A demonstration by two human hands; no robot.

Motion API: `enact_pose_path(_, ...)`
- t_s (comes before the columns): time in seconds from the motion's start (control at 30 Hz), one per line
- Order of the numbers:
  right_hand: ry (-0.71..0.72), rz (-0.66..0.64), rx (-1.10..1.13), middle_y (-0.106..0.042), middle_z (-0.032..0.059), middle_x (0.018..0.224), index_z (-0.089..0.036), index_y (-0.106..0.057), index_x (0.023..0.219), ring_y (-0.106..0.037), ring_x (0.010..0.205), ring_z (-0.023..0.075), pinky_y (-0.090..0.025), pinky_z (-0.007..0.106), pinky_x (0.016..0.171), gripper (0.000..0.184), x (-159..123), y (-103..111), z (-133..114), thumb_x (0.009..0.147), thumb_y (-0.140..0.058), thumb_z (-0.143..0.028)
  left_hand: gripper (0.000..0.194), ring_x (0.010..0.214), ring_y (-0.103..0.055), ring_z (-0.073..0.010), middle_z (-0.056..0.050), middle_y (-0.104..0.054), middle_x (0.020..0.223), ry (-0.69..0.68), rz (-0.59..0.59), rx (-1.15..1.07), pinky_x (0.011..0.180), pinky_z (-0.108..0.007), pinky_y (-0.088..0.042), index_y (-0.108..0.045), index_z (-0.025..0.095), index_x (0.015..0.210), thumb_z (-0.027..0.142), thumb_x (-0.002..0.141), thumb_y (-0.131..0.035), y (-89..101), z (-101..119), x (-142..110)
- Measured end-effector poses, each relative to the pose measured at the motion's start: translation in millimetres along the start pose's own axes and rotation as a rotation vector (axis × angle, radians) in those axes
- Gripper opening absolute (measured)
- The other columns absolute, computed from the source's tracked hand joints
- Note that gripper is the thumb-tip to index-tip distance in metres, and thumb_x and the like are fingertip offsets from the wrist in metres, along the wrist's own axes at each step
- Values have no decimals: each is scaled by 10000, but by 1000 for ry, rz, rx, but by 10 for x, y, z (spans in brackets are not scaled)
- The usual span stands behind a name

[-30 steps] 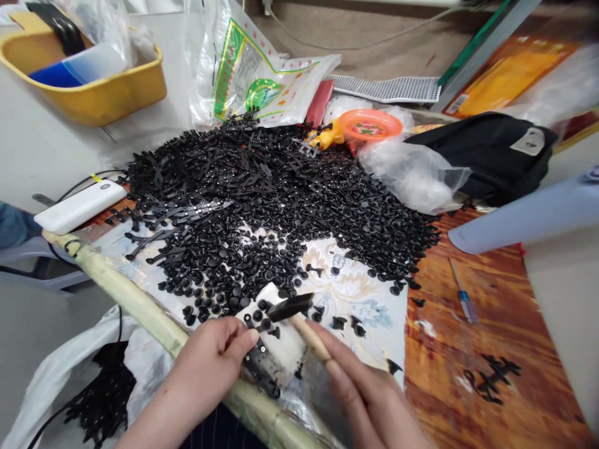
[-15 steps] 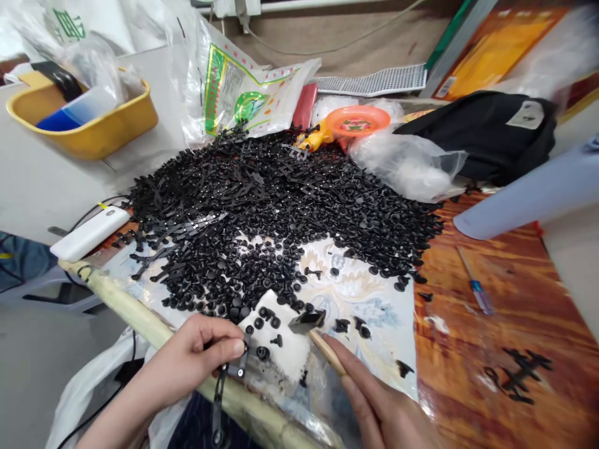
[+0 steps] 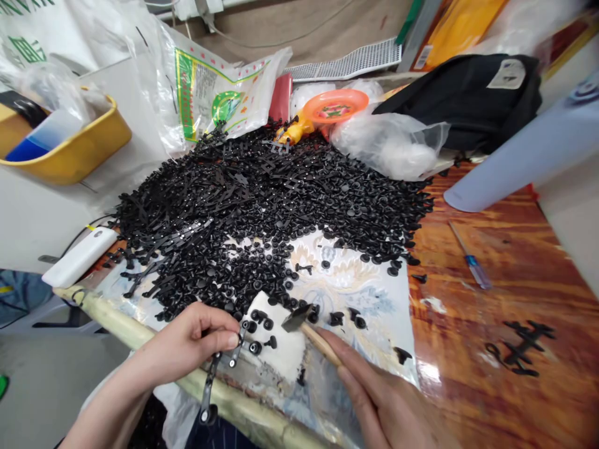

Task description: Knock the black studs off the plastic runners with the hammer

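The black linkage (image 3: 238, 348) pinched by the left hand (image 3: 199, 337) was best steadied flat — fingers (image 3: 230, 340) clear of the hammer (image 3: 294, 320) held in the right hand (image 3: 369, 383).

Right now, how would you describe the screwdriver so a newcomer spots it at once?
Start with the glossy reddish-brown wood on the right. Between the pale-blue cylinder and the black branching piece lies the screwdriver. Unlike them, it is slim, with a thin shaft and a bluish handle.

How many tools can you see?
2: the hammer in the right hand, and the screwdriver on the brown wood. The black pile might hide more.
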State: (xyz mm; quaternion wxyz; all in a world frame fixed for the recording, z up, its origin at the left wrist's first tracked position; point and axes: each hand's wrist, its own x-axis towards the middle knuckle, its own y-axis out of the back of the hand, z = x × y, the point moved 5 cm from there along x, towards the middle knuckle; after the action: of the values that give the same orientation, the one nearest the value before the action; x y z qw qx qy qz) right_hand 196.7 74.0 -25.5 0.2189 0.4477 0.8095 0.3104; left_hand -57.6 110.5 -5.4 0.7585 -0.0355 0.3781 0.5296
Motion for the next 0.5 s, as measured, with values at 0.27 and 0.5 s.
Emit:
enact_pose_path(0.27, -45, -32, -13, -664, 74, 1234, -239, -397, 1479, -714, 962, 228, -590, 435, 863, 499, -57, -32, 43, 1005, -245, -198, 276, 578, -357, -138, 17, -449, 564, -9, -25, 34, 553, -240, -273, -649, 164, 570, 366, 754, -616, -18, -1, 8)
enact_pose_path(0.5, -30, 7, -22, -689, 68, 1192, -257, -392, 1484, -736, 870, 224, -624, 406, 776, 520, -22, -31, 50, 980, -287, -180, 277, 589, -413, -153, -3, -532, 571, -21, -23, 32, 561, -242, -316, -691, 165, 587, 366, 770, -637, -9, -13, 18)
